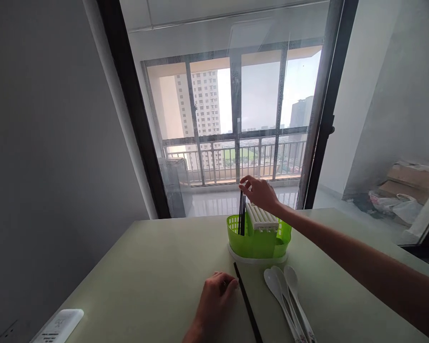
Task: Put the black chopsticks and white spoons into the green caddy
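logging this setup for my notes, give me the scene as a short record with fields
right grip: at the tops of the upright chopsticks; pinch unclear
left grip: beside the loose chopsticks; contact and count unclear
holder: green basket, upright chopsticks in its left side
rack: white slatted rack on the basket
spoons: three white spoons, bowls toward the basket
surface: pale table
lower left: white object
background: railing behind glass

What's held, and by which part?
The right hand holds at least one upright black chopstick by its top; whether the left hand grips the lying chopstick is unclear.
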The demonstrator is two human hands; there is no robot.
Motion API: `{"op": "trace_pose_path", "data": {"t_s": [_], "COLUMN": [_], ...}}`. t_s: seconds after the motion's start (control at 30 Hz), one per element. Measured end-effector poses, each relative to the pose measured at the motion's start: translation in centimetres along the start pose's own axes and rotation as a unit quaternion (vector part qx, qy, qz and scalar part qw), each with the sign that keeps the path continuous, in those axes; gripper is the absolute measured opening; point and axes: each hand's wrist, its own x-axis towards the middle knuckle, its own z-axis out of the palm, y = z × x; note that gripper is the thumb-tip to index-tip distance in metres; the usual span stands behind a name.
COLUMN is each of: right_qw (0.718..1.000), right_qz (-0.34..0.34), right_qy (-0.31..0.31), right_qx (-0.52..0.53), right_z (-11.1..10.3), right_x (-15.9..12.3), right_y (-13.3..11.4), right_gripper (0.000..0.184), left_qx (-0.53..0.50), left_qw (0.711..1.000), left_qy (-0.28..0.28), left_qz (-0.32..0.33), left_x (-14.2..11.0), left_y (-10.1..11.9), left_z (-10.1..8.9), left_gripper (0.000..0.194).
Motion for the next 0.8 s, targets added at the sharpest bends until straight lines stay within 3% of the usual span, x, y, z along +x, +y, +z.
{"op": "trace_pose_path", "data": {"t_s": [0.13,0.2,0.27,0.43,0.6,0.8], "right_qw": [0.996,0.982,0.965,0.905,0.893,0.905], "right_qz": [-0.082,-0.162,-0.200,-0.157,-0.139,-0.144], "right_qy": [-0.037,-0.088,-0.149,-0.342,-0.375,-0.359], "right_qx": [-0.016,-0.049,-0.078,-0.198,-0.206,-0.178], "right_z": [-1.1,-1.2,-0.7,3.6,8.1,11.2], "right_x": [-3.6,-6.1,-8.9,-15.8,-19.9,-21.5], "right_y": [-3.4,-5.1,-6.4,-7.1,-6.7,-6.0], "right_gripper": [0.020,0.020,0.019,0.017,0.014,0.016], "left_qx": [0.010,0.018,0.022,0.022,0.033,0.027], "left_qw": [1.000,0.998,0.996,0.994,0.994,0.995], "left_qy": [0.024,0.051,0.076,0.097,0.091,0.090], "left_qz": [0.000,-0.018,-0.035,-0.048,-0.048,-0.044], "left_x": [0.0,0.0,0.0,0.2,0.2,0.1], "left_y": [-0.1,-0.2,-0.5,-1.0,-0.8,-0.6], "left_z": [0.1,0.1,0.0,-0.1,-0.1,-0.2], "left_gripper": [0.036,0.039,0.042,0.046,0.045,0.044]}}
